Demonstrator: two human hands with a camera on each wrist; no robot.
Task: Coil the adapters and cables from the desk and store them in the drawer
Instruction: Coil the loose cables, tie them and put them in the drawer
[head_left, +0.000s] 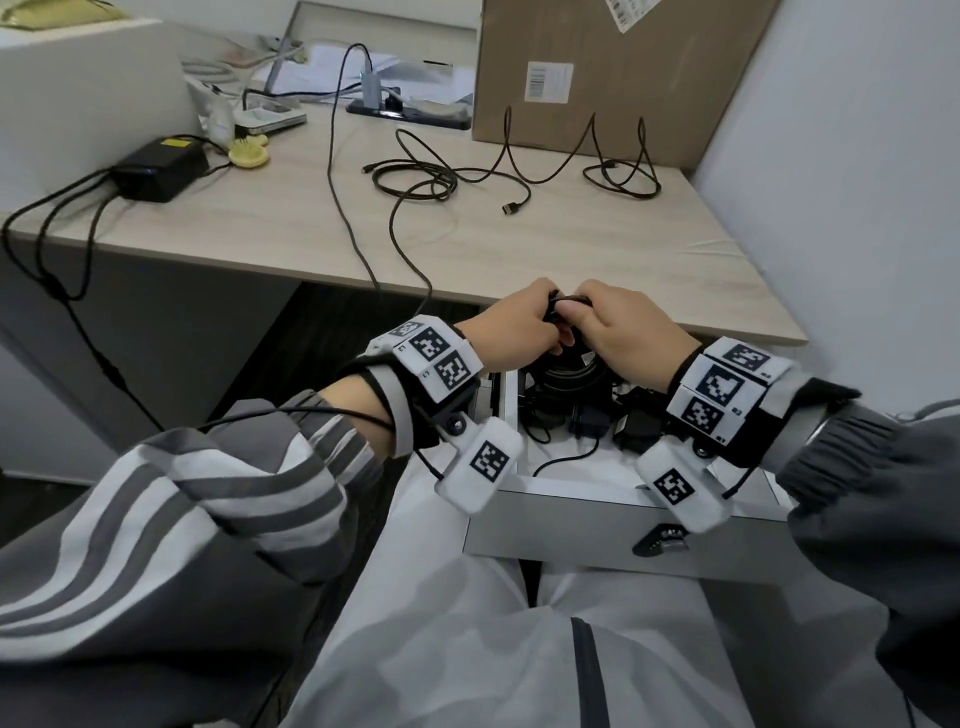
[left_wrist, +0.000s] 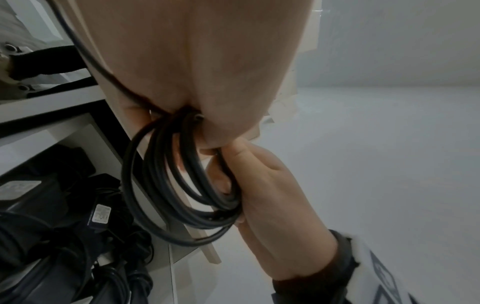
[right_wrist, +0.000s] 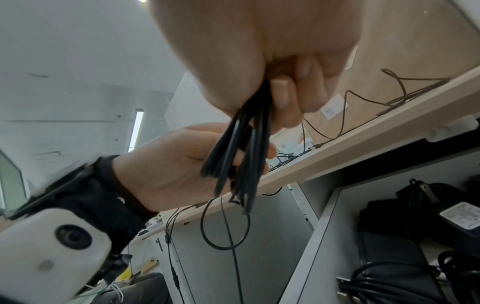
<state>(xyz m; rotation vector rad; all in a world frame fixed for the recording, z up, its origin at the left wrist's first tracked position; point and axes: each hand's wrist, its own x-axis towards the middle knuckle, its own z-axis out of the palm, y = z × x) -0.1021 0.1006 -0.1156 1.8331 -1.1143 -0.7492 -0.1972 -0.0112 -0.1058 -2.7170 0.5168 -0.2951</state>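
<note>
A black cable coil (head_left: 566, 370) hangs between my two hands at the desk's front edge, above the open drawer (head_left: 571, 519). My left hand (head_left: 519, 322) grips the top of the loops. My right hand (head_left: 613, 327) has its fingers curled around the same bundle. In the left wrist view the coil (left_wrist: 182, 181) makes several round loops under my left hand (left_wrist: 207, 131). In the right wrist view the coil (right_wrist: 239, 154) is edge-on below my right hand (right_wrist: 285, 98). Black adapters (head_left: 587, 423) with cords lie in the drawer. Loose black cables (head_left: 415, 179) remain on the desk.
A black power brick (head_left: 156, 166) sits at the desk's left edge, its cords hanging over the side. A cardboard box (head_left: 597, 67) stands at the back right, with another looped cable (head_left: 623, 176) in front of it. A grey cable (head_left: 332, 182) crosses the desk toward its front edge.
</note>
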